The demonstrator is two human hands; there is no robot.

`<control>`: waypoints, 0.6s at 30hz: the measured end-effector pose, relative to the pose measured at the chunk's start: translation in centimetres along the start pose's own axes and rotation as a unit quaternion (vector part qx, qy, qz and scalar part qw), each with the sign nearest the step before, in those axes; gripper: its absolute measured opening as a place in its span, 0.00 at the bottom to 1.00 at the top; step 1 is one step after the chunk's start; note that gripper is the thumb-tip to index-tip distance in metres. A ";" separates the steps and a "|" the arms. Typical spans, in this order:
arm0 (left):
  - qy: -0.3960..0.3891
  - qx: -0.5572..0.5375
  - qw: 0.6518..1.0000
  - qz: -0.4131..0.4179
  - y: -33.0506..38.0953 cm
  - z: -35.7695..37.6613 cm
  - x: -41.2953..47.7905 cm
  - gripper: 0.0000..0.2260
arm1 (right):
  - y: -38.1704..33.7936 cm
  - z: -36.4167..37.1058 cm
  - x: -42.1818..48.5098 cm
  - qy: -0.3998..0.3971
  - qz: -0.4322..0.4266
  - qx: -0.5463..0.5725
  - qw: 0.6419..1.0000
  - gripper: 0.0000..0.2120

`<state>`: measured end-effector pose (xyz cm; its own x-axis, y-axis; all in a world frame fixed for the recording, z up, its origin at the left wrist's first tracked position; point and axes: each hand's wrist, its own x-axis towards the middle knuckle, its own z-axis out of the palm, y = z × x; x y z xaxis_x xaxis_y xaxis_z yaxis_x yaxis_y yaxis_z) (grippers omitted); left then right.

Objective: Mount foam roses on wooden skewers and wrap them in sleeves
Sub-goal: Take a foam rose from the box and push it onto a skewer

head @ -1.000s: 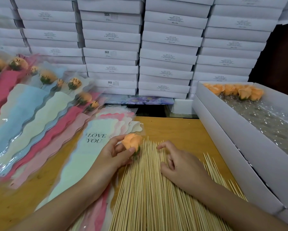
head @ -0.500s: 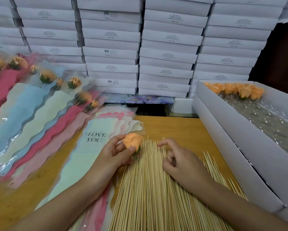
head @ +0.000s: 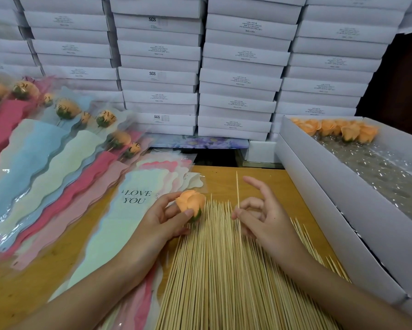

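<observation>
- A pile of wooden skewers [head: 224, 270] lies on the wooden table [head: 267, 179], tips pointing away.
- The right hand [head: 264, 220] pinches one skewer [head: 237, 186] between thumb and a curled finger, the other fingers spread. Its tip stands clear above the pile, well beyond the pinch.
- The left hand [head: 162, 220] grips an orange foam rose [head: 190, 204] at its fingertips, thumb on the near side. The green base is turned toward the pile, just left of the raised skewer.
- Beside that hand, the top sleeve [head: 128, 210] of a stack reads "I LOVE YOU".
- To the right, an open white box [head: 319, 186] holds more roses [head: 343, 131] at its far end.
- Far left lie wrapped roses [head: 64, 108].
- Behind everything are stacked white cartons [head: 236, 79], some marked "SGS".
</observation>
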<state>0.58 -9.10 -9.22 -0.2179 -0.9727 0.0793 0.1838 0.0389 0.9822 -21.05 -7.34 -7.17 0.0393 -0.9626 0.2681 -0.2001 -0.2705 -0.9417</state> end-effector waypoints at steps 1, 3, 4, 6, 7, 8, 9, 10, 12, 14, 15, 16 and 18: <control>-0.001 0.002 1.000 0.000 0.0 0.0 0.0 0.22 | -0.1 0.0 0.0 0.001 0.007 0.005 1.000 0.29; -0.003 0.009 1.000 -0.001 0.1 0.1 0.0 0.22 | -0.1 0.0 0.1 0.004 0.018 0.016 1.000 0.29; -0.003 0.010 1.000 -0.002 0.1 0.1 0.0 0.23 | -0.1 0.0 0.1 0.007 0.023 0.027 0.999 0.27; -0.002 0.008 1.000 -0.004 0.2 0.1 -0.1 0.24 | -0.2 0.0 0.3 0.020 0.034 0.065 0.997 0.25; -0.002 0.007 1.000 -0.006 0.2 0.1 -0.1 0.24 | -0.3 -0.1 0.4 0.028 0.039 0.087 0.995 0.23; -0.001 0.004 1.000 -0.007 0.2 0.2 -0.2 0.24 | -0.3 -0.1 0.5 0.034 0.044 0.110 0.992 0.23; 0.001 0.001 1.000 -0.009 0.3 0.2 -0.2 0.24 | -0.4 -0.2 0.5 0.035 0.050 0.135 0.989 0.24; 0.004 -0.005 1.000 -0.010 0.3 0.3 -0.2 0.24 | -0.5 -0.2 0.6 0.031 0.058 0.161 0.985 0.25; 0.010 -0.020 1.000 -0.013 0.4 0.3 -0.2 0.24 | -0.7 -0.3 0.6 0.005 0.076 0.212 0.974 0.28; 0.014 -0.041 0.999 -0.016 0.5 0.3 -0.2 0.21 | -0.8 -0.2 0.4 -0.036 0.092 0.246 0.964 0.30; 0.018 -0.053 0.998 -0.017 0.5 0.2 -0.2 0.18 | -0.8 -0.2 0.3 -0.062 0.098 0.256 0.960 0.30; 0.023 -0.065 0.997 -0.018 0.5 0.2 -0.2 0.14 | -0.8 -0.1 0.1 -0.090 0.103 0.264 0.955 0.31; 0.029 -0.085 0.996 -0.022 0.6 0.1 -0.2 0.09 | -0.8 -0.1 -0.2 -0.144 0.109 0.271 0.945 0.30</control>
<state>0.64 -8.87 -8.60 -0.1739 -0.9845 0.0220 0.3358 -0.0382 0.9412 -20.97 -6.92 -6.41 0.3363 -0.9397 0.0617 0.2928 0.0421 -0.9552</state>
